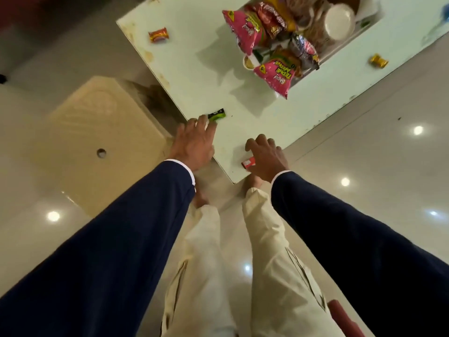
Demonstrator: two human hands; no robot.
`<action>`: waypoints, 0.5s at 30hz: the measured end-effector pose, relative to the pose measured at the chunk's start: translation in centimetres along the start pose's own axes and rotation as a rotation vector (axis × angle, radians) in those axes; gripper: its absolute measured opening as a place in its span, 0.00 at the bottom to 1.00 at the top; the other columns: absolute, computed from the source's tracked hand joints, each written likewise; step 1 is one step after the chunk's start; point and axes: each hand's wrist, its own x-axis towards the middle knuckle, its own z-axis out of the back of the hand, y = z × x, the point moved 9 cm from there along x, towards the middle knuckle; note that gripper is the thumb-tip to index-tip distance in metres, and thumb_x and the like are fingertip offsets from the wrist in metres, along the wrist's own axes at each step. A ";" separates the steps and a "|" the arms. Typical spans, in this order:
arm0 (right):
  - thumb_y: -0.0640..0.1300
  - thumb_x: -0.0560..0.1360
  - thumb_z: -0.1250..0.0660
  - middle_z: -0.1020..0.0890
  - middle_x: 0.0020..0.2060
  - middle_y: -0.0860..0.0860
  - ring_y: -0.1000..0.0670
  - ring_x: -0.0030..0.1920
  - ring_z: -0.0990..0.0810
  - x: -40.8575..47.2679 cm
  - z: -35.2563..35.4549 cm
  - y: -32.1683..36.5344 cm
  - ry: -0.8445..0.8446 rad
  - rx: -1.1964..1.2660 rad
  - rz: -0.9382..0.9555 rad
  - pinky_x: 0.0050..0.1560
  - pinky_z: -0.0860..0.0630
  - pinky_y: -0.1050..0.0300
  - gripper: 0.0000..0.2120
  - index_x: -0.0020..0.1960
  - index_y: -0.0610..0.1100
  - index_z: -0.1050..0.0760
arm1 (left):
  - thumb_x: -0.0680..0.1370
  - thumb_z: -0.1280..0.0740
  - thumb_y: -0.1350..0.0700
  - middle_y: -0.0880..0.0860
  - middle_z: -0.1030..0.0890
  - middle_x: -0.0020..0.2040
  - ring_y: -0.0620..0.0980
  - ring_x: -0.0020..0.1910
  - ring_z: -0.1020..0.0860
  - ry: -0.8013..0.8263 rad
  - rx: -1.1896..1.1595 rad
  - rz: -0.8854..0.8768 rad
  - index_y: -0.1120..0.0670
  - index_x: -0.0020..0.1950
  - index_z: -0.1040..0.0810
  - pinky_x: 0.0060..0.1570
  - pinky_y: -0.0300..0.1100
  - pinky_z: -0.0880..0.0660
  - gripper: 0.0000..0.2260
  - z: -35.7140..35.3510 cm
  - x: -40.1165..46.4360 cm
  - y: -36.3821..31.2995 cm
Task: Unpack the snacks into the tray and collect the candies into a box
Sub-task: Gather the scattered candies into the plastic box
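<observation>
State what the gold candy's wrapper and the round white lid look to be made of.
Gold candy: apparently metallic foil, shiny, with bright glints and twisted ends. Round white lid: probably thin moulded plastic, smooth and semi-matt, with a raised rim; paper cannot be ruled out.
</observation>
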 end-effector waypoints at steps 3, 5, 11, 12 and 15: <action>0.47 0.76 0.29 0.27 0.57 0.46 0.44 0.52 0.25 1.2 -0.9 -0.5 -0.061 0.086 0.038 0.48 0.22 0.49 0.15 0.59 0.46 0.28 | 0.78 0.33 0.46 0.59 0.35 0.74 0.62 0.67 0.30 -0.097 0.012 0.002 0.55 0.76 0.39 0.60 0.58 0.28 0.31 0.0 3.0 -0.4; 0.41 0.77 0.30 0.26 0.52 0.46 0.44 0.46 0.23 1.7 -1.0 -0.8 -0.078 0.169 0.033 0.41 0.24 0.52 0.08 0.53 0.44 0.27 | 0.78 0.33 0.45 0.59 0.33 0.72 0.61 0.65 0.29 -0.141 -0.013 0.017 0.55 0.75 0.38 0.59 0.57 0.28 0.30 0.7 4.5 -0.7; 0.42 0.75 0.28 0.20 0.46 0.49 0.48 0.42 0.19 0.8 -0.9 -3.9 -0.008 0.762 -0.167 0.36 0.27 0.64 0.08 0.50 0.47 0.26 | 0.78 0.36 0.62 0.60 0.30 0.60 0.61 0.53 0.26 -0.112 0.019 -0.002 0.56 0.67 0.34 0.44 0.52 0.24 0.18 0.7 7.4 -1.3; 0.44 0.77 0.29 0.19 0.46 0.49 0.49 0.41 0.19 0.3 -0.7 -4.4 -0.005 0.827 -0.189 0.36 0.27 0.64 0.07 0.53 0.47 0.26 | 0.77 0.38 0.64 0.60 0.30 0.59 0.60 0.51 0.26 -0.100 0.052 -0.035 0.57 0.67 0.35 0.41 0.50 0.25 0.18 0.6 7.3 -1.6; 0.47 0.81 0.35 0.20 0.44 0.49 0.52 0.37 0.22 -1.7 0.1 -5.0 0.039 0.902 -0.192 0.30 0.29 0.68 0.07 0.57 0.47 0.26 | 0.75 0.39 0.67 0.61 0.28 0.57 0.61 0.49 0.25 -0.028 -0.035 -0.071 0.59 0.65 0.33 0.40 0.50 0.26 0.18 0.2 6.6 -1.5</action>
